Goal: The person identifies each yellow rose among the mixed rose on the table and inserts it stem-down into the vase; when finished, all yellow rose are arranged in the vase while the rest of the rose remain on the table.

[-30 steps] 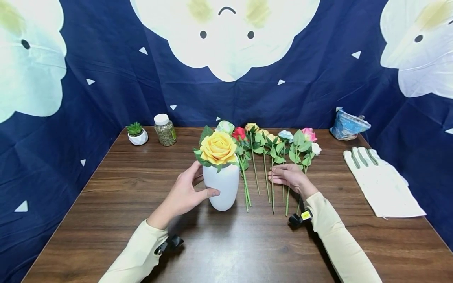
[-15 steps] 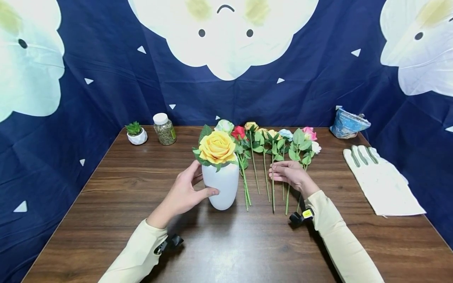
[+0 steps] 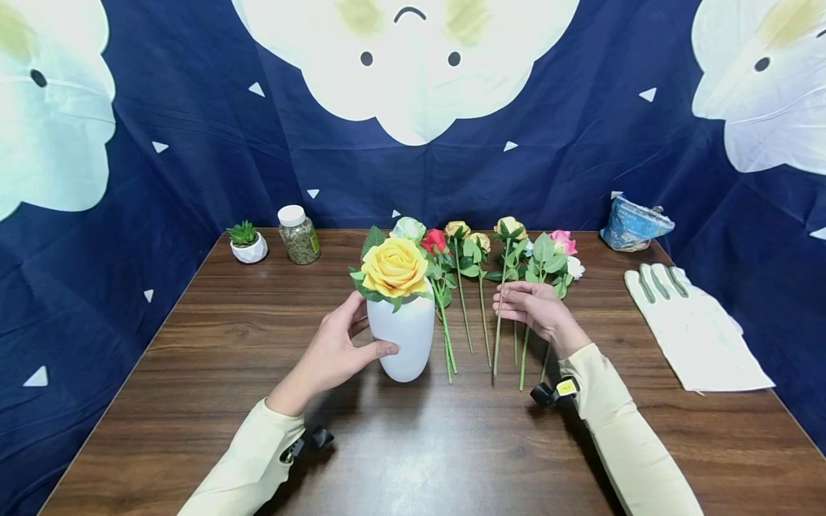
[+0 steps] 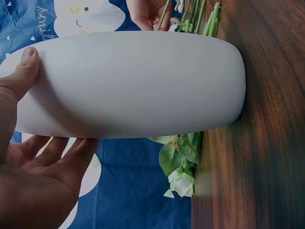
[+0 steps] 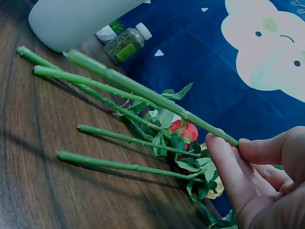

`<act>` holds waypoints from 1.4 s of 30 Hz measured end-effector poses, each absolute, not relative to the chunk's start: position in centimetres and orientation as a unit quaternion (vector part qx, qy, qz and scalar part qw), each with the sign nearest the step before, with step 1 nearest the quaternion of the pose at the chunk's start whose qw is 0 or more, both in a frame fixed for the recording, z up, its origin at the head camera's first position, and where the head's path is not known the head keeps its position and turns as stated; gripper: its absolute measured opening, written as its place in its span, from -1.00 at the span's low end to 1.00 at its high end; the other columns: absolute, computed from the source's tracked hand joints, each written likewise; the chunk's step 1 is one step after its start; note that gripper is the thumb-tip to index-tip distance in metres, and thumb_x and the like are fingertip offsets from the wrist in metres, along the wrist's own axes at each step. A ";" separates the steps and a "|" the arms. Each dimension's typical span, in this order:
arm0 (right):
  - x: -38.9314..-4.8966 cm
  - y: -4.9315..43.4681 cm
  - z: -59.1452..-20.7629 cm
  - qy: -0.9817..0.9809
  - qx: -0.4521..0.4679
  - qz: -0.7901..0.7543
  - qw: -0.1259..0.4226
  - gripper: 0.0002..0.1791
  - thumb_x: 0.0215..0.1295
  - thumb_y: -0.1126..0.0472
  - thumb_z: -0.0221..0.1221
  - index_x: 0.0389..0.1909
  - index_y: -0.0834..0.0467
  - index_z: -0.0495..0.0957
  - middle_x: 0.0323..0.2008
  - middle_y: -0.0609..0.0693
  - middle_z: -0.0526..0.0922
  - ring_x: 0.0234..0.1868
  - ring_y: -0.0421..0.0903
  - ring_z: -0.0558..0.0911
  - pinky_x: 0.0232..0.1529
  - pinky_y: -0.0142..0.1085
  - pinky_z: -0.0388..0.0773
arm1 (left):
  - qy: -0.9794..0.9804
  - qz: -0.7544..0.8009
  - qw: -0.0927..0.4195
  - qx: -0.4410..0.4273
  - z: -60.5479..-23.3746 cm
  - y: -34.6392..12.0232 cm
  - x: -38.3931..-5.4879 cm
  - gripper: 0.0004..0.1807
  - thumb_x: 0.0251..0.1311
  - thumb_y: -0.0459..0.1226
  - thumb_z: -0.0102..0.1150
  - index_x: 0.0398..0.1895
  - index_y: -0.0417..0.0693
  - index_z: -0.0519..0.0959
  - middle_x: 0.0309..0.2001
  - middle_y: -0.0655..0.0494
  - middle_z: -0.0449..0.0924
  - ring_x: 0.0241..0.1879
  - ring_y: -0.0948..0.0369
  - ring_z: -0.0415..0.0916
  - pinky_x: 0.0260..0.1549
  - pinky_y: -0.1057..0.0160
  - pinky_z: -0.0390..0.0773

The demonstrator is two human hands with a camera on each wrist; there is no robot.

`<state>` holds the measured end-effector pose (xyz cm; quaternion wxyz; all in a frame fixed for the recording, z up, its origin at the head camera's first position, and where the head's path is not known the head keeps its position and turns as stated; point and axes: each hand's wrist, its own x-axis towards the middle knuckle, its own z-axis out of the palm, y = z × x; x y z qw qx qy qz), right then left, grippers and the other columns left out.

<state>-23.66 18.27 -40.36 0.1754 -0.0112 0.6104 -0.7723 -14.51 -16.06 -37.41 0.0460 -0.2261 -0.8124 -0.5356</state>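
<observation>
Backdrop, head view: dark blue cloth [image 3: 200, 179] with white clouds and small triangles, behind a brown wooden table [image 3: 161, 401].
White vase [image 3: 403, 340], head view: near the middle of the table, with a big yellow rose [image 3: 395, 267] at its mouth.
Left hand [image 3: 340, 340], head view: curved round the vase, thumb on the front, other fingers partly hidden behind.
Right hand [image 3: 535, 312], head view: holds the stem of a pale yellow rose [image 3: 510, 228], right of the vase and well apart from it.
Loose flowers, head view: a red rose [image 3: 435, 241], a pink rose [image 3: 563, 242], a white rose [image 3: 575, 267] and others lie along the back, stems toward the person.
Table's left corner, head view: small potted plant [image 3: 248, 247] beside a white-capped jar [image 3: 300, 240].
Table's right side, head view: crumpled blue bag [image 3: 635, 224] behind white gloves [image 3: 700, 337].
Vase grip, left wrist view: thumb on one side, fingers spread along the other; I cannot tell whether the base touches the table.
Stem pinch, right wrist view: thumb and fingertips meet narrowly on the green stem; its bloom is out of sight. Four other stems lie below it, with the red rose beyond.
</observation>
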 end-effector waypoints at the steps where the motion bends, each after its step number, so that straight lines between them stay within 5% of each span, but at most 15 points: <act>1: -23.7 18.3 -40.3 0.607 -0.011 -0.775 0.174 -0.72 0.53 0.53 -0.05 -0.23 0.25 0.62 -0.39 0.03 0.76 -0.34 -0.17 0.78 -0.20 -0.39 0.77 | -0.812 -0.536 0.047 -0.226 -37.4 -16.1 -14.5 -0.13 0.05 -0.40 0.58 0.44 -0.19 0.33 0.26 -0.19 0.60 0.28 -0.05 0.55 0.26 0.02 0.59; 18: -23.7 18.4 -39.5 0.560 0.001 -0.820 0.121 -0.57 0.53 0.56 -0.10 -0.36 0.16 0.65 -0.41 0.02 0.77 -0.36 -0.17 0.79 -0.22 -0.41 0.77 | -0.812 -0.536 0.045 -0.226 -37.2 -16.0 -14.6 -0.12 0.05 -0.40 0.58 0.45 -0.17 0.33 0.26 -0.18 0.59 0.28 -0.05 0.55 0.27 0.00 0.58; 42: -24.5 17.9 -40.0 0.448 0.082 -0.877 -0.153 -0.71 0.50 0.56 -0.07 -0.37 0.25 0.50 -0.49 0.02 0.74 -0.45 -0.19 0.76 -0.32 -0.44 0.76 | -0.816 -0.534 0.036 -0.220 -37.3 -16.1 -14.6 -0.10 0.08 -0.39 0.57 0.48 -0.14 0.30 0.29 -0.16 0.57 0.30 -0.03 0.53 0.28 -0.01 0.57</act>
